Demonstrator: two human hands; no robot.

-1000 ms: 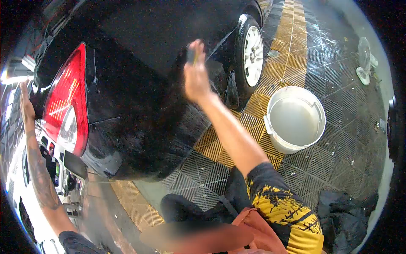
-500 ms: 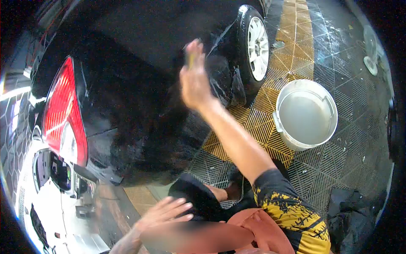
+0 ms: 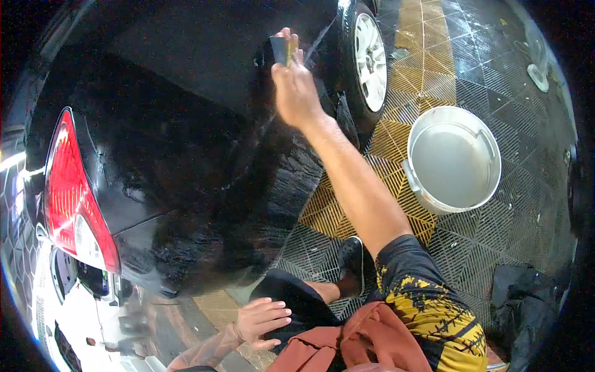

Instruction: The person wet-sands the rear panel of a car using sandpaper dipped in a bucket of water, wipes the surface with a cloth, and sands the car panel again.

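Observation:
My right hand point(image 3: 295, 93) reaches forward over the wet black car body panel point(image 3: 186, 136), near the rear wheel point(image 3: 370, 62). It is closed on a small flat dark grey pad point(image 3: 280, 51) with a yellow edge, held against the panel. Part of the pad is hidden by my fingers. Low in the view, my left hand point(image 3: 263, 322) lies with fingers outstretched at my dark-clothed knee point(image 3: 291, 304) and holds nothing. Left of the panel is the car's red and clear tail light point(image 3: 71, 192).
A white bucket point(image 3: 415, 180) of cloudy liquid stands on the yellow and grey grated floor point(image 3: 471, 248), right of my arm. Dark crumpled cloth point(image 3: 524, 297) lies at the lower right. A white vehicle point(image 3: 87, 328) is at the lower left.
My right hand has slid forward along the panel with the pad. My left hand has shifted right to my knee. The view has moved slightly.

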